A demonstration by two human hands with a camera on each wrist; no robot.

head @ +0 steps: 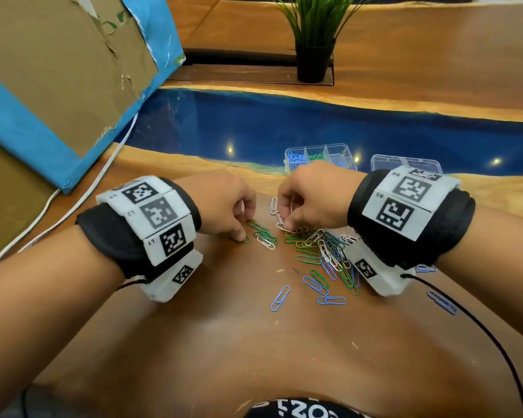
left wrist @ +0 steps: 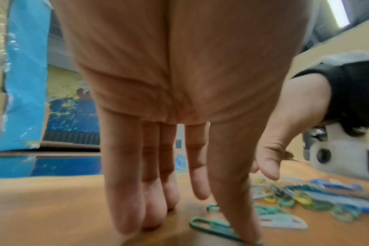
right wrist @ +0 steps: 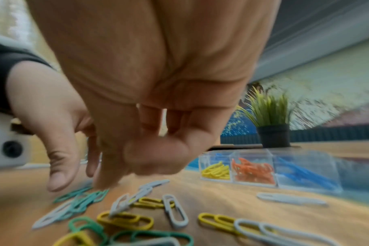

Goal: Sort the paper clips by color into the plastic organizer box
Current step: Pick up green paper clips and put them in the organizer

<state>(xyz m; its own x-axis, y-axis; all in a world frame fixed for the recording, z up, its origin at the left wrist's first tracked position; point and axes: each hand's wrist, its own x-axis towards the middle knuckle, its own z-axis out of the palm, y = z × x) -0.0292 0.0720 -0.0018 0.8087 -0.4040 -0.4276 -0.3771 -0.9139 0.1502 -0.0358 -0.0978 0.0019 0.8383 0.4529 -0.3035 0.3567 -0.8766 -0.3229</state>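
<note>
Your left hand presses straight fingers onto a green clip; your right hand, seemingly pinching white clips, blocks the far organizer box on the counter.

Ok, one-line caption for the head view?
Both hands picking paper clips off a wooden table.

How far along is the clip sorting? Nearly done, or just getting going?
Partly done. The organizer box already holds yellow, orange and blue clips in separate compartments. Right now the left hand presses a green clip on the table, and the right hand picks at white clips. A big mixed pile is left to sort.
</note>
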